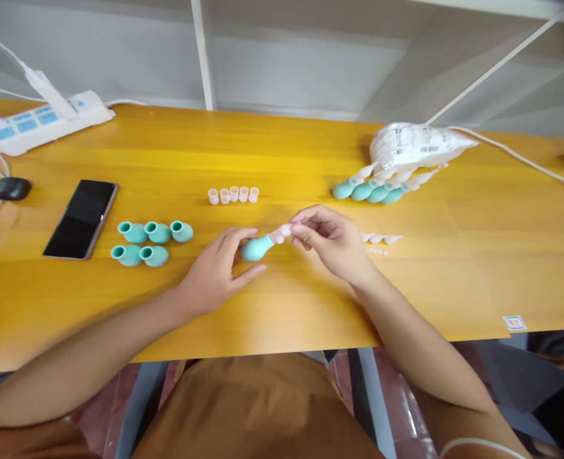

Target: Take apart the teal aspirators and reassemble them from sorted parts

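Over the middle of the table is a teal rubber bulb syringe (257, 248) with a pale translucent nozzle (281, 234) on its neck. My right hand (327, 239) pinches the nozzle end between thumb and fingertips. Around the bulb's left side, my left hand (222, 264) is open, thumb and fingers apart; whether its hidden fingers touch the bulb I cannot tell. Several loose teal bulbs (157, 232) lie left of my left hand, openings up-left. Beyond my hands stands a row of small clear cups (234, 194). Several pale nozzle tips (382, 239) and tiny pieces (378, 251) lie beside my right hand.
Several assembled bulb syringes (371, 190) lie at the back right against a white plastic bag (416, 148). To the left are a black phone (81, 218), a computer mouse (11, 188) and a power strip (47, 121) with cables. A white cable (521, 155) crosses the right side.
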Demonstrator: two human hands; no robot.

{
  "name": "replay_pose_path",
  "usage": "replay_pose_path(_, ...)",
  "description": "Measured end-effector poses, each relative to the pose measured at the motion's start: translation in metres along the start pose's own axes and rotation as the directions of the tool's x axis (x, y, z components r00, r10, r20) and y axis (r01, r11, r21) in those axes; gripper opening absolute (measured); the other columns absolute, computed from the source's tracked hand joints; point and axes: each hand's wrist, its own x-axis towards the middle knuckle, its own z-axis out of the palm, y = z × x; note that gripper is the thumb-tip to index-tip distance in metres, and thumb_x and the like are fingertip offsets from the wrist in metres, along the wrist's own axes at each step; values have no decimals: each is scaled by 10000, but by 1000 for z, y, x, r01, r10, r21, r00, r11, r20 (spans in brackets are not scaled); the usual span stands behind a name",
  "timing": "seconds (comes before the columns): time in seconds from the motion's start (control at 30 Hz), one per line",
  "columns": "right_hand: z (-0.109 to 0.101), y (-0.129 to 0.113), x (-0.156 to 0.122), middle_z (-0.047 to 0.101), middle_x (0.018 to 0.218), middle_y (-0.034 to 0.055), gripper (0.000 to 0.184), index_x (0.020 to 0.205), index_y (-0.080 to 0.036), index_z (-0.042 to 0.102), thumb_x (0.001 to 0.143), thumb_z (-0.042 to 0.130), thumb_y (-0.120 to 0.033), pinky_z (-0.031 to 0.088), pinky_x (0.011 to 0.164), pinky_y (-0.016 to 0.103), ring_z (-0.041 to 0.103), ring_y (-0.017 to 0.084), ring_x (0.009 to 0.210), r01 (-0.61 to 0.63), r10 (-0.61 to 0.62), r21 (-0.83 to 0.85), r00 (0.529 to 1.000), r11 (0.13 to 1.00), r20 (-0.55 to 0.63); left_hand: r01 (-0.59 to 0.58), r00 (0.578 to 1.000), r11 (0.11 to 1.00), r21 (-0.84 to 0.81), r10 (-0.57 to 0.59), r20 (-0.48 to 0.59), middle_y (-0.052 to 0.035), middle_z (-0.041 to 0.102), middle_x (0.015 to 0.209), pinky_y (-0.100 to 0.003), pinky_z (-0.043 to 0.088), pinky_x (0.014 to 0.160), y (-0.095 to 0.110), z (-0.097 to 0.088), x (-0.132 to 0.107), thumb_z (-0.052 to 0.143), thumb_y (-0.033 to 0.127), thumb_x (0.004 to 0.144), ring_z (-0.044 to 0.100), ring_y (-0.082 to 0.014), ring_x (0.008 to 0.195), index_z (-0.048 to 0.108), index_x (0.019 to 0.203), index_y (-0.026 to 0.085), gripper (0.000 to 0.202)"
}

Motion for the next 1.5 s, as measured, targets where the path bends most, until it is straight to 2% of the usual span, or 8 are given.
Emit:
replay_pose_path(0.07,-19,-14,4,794,926,47,169,1067,-261,781,1089,717,-416,606,756,393,738,218,804,111,-133,-295,990,949,-56,41,999,999,-27,-41,-7,-134,680,1456,-442,626,997,-1,1,-1,732,366,1071,721,-267,1175,466,1551,245,562)
replay_pose_path(0.17,-55,-31,17,815,1054,91,171,1064,-262,813,1107,652,-303,601,848,442,758,263,931,184,-368,-682,920,708,-134,82,996,995,-50,-81,21,-120,701,1385,-448,626,979,-3,2,-2,683,352,1086,724,-248,1101,464,1540,240,516)
replay_pose_path(0.27,-87,-31,39,809,1071,117,195,1057,-225,831,1080,639,-250,594,898,431,743,263,980,133,-460,-827,873,546,-164,97,993,994,-56,-92,74,-104,715,1323,-458,615,983,-5,2,-2,639,340,1100,723,-241,1063,501,1483,232,421)
replay_pose_path(0.37,-107,-18,61,784,1037,124,202,1052,-220,856,1054,656,-252,571,980,457,709,278,1041,88,-451,-881,880,464,-150,88,991,994,-57,-82,103,-93,718,1296,-455,606,968,-6,2,0,612,333,1107,729,-239,1045,530,1420,232,339)
replay_pose_path(0.67,-124,-2,80,703,1056,125,223,1082,-248,857,1091,641,-301,534,1034,530,653,327,1100,65,-429,-904,893,422,-136,87,991,995,-39,-82,108,-89,724,1277,-438,599,936,-6,-1,2,565,327,1121,735,-226,1000,541,1354,237,251)
replay_pose_path(0.87,-119,3,82,702,1080,144,215,1032,-264,827,1094,629,-319,479,1074,572,593,340,1113,97,-345,-856,933,508,-99,69,992,997,-33,-65,112,-93,719,1285,-432,606,933,-5,-1,2,562,309,1125,734,-214,986,548,1334,225,226)
replay_pose_path(1.0,-114,5,79,693,1107,156,266,1033,-289,800,1126,565,-372,468,1090,627,554,380,1162,112,-311,-858,949,501,-58,63,992,998,-27,-59,107,-99,723,1270,-431,612,917,-6,0,2,565,298,1120,739,-216,971,557,1317,224,210)
replay_pose_path(1.5,-122,10,90,719,1037,148,303,957,-275,787,1112,585,-438,444,1038,569,553,335,1066,135,-317,-855,948,501,-36,40,994,999,-9,-39,99,-111,732,1270,-430,617,895,-6,0,1,566,291,1117,740,-221,933,566,1305,219,201)
